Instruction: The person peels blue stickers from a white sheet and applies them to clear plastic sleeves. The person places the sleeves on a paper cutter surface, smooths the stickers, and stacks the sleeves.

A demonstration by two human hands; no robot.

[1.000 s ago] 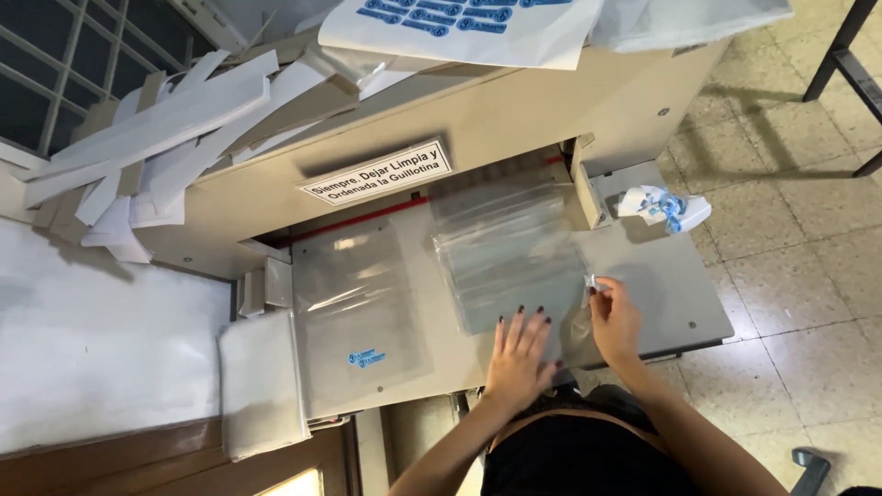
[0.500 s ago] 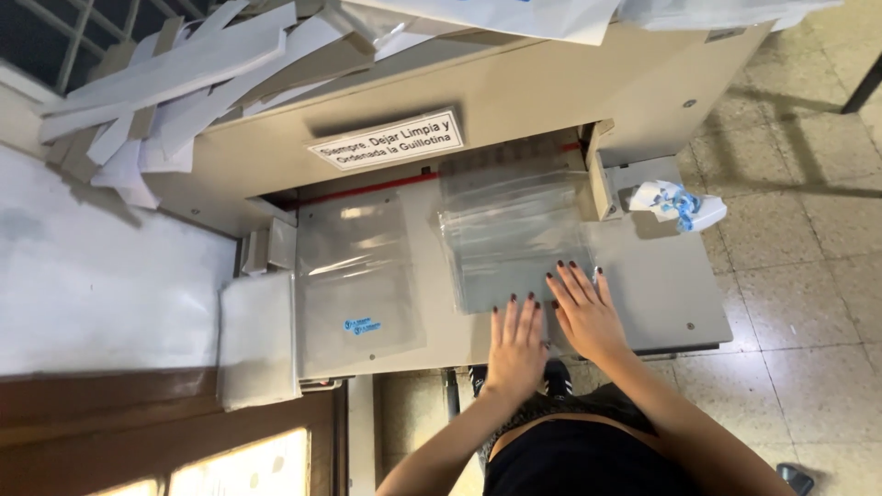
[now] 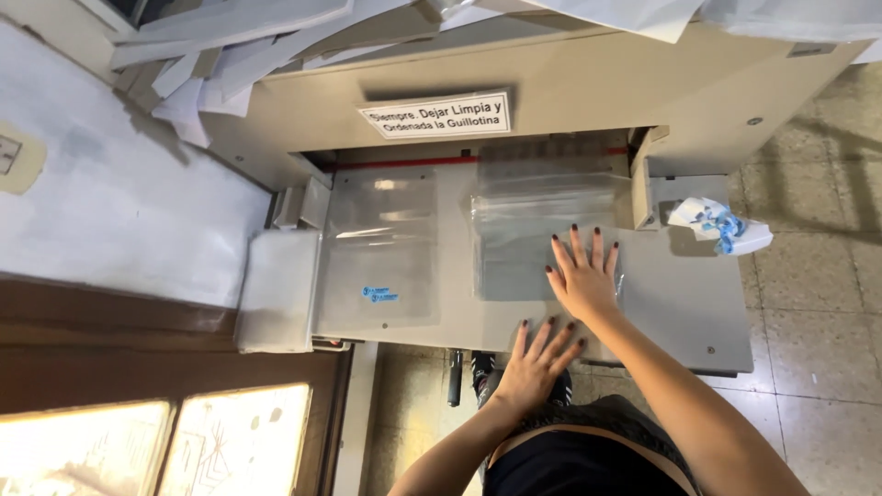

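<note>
- Hands flat, fingers spread, gripping nothing: my right hand (image 3: 583,276) presses the clear bag stack (image 3: 542,230); my left hand (image 3: 537,363) rests on the tabletop (image 3: 680,303) edge.
- Second clear bag stack (image 3: 381,243) lies apart, leftward.

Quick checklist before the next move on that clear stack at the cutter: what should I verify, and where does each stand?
1. Right hand flat on the clear stack: ok.
2. Left hand off the stack, at the table's front edge: ok.
3. Stack's far edge under the cutter opening: ok; squareness against the back stop: cannot tell.
4. Fingers outside the opening: ok.
5. Second clear stack lying apart, to the left: ok.
6. Crumpled paper away from the stack: ok.
</note>
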